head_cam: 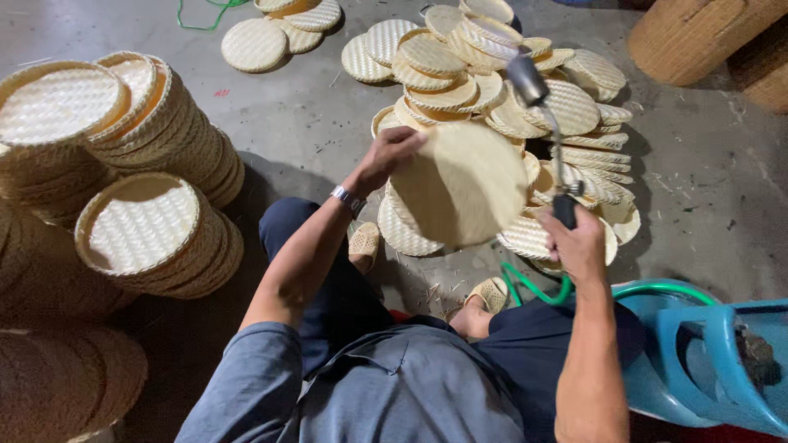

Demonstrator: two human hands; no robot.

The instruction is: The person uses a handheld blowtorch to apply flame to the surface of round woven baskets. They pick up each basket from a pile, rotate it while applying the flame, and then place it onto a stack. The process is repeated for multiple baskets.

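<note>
Woven bamboo everywhere in this shot, seen from the person's head looking down at their lap while they sit low over a grey concrete floor (312,115). Left hand (386,152) is curled around the upper left rim of a round pale woven bamboo tray (464,184), fingers wrapped over the edge, so it's closed on the rim and holding the tray up tilted in front of the knees, clear of the floor. Right hand (579,242) is closed tight around the dark grip of a long metal torch-like tool (546,123), whose grey nozzle sticks up past the tray's right side; can't tell if anything is coming out of it. A green hose (533,287) loops from under that hand toward a blue plastic chair (706,353) on the right. Just behind the held tray there's a loose heap of similar woven trays (501,74) spread on the floor, and off to the left are neat tall stacks of rimmed woven trays (139,221). My guess is the tray is really light and fairly stiff across the weave but a bit springy, and thin enough to crack or fray if squeezed in the middle, so the reinforced rim is the sensible spot to grab, which is where the left hand already has it. Surface looks dry and textured, so probably not slippery.
</note>
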